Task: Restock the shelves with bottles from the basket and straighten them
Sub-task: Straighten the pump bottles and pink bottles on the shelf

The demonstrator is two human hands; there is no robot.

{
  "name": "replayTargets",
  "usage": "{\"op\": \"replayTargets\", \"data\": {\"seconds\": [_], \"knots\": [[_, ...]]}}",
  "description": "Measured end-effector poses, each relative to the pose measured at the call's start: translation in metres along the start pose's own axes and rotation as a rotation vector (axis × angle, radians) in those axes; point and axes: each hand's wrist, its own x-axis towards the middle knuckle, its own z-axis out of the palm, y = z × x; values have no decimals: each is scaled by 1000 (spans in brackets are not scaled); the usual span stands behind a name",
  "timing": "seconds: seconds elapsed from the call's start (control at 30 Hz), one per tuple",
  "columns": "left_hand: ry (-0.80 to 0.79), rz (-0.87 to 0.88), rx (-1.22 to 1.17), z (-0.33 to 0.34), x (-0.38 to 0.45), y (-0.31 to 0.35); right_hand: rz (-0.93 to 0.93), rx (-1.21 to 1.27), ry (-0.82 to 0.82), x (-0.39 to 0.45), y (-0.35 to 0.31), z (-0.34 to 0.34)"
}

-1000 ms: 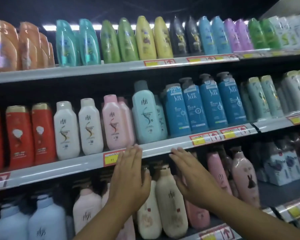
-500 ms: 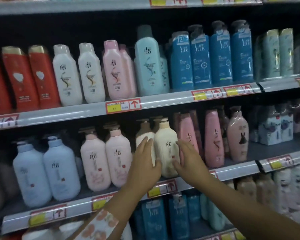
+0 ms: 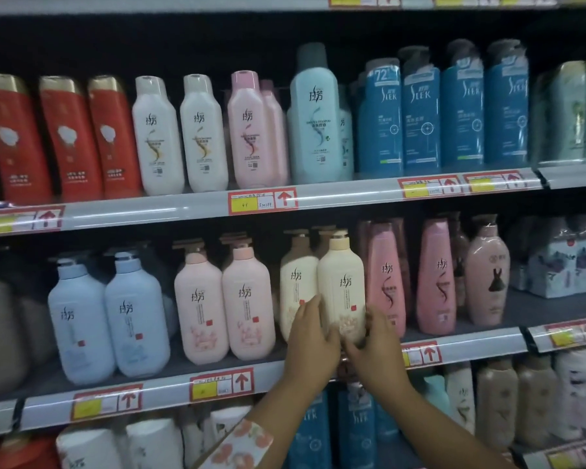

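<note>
Head view, centre of frame: cream bottle (image 3: 341, 286) on middle shelf (image 3: 170, 389), upright, long axis vertical, pump top up, label facing out. Left hand (image 3: 313, 340) grips its lower left side, right hand (image 3: 374, 346) its lower right. Second cream bottle (image 3: 296, 282) touching at left. Upper right: blue bottles (image 3: 444, 113) marked "SLEK", one "72".

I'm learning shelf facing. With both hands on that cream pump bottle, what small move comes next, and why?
Probably ease the cream bottle back level with its cream neighbour: it stands forward of it, both hands cupping its base.
</note>
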Motion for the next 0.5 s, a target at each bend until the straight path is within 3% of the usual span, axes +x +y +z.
{"op": "replayTargets", "data": {"seconds": [0.23, 0.5], "knots": [[118, -66, -62, 19, 8, 0, 55, -1, 50, 1, 2, 10], [113, -83, -9, 16, 14, 5, 90, 23, 92, 1, 4, 14]]}}
